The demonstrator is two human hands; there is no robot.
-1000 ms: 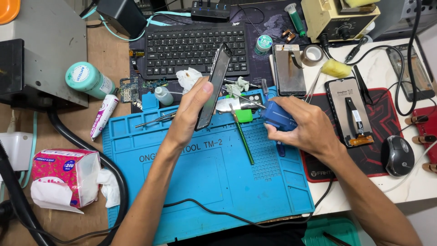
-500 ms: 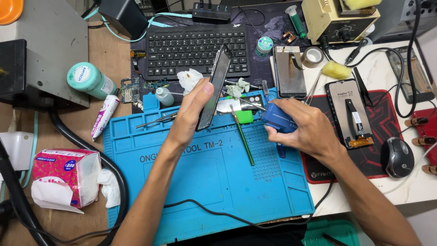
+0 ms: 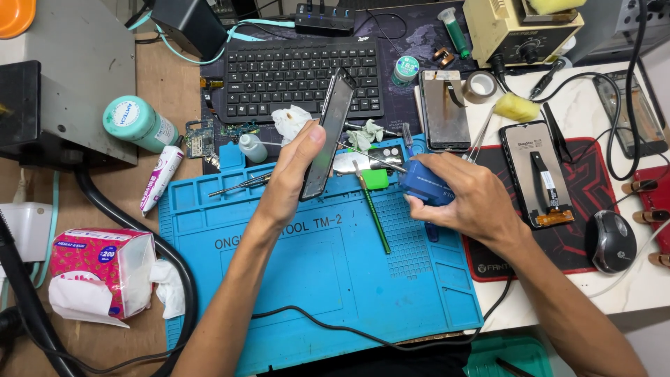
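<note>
Left hand [image 3: 293, 171]: closed round one dark phone [image 3: 328, 132], held edge-on and tilted above the blue work mat [image 3: 314, 279].
Right hand [image 3: 467, 199]: wrapped round one blue squeeze bottle [image 3: 422, 185], its thin needle aimed at the phone.
Mat: one green-tipped brush [image 3: 373, 209], one pair of tweezers [image 3: 241, 185].
Loose phone screens at right: two [image 3: 445, 112] [image 3: 537, 174].
Keyboard [image 3: 293, 73]: one, behind the phone.
Mouse [image 3: 611, 241]: one.

We worked at an electronics repair bench: around the blue repair mat [image 3: 314, 279] lay opened phones [image 3: 537, 174], a soldering station [image 3: 520, 28] and a loose circuit board [image 3: 200, 139].
</note>
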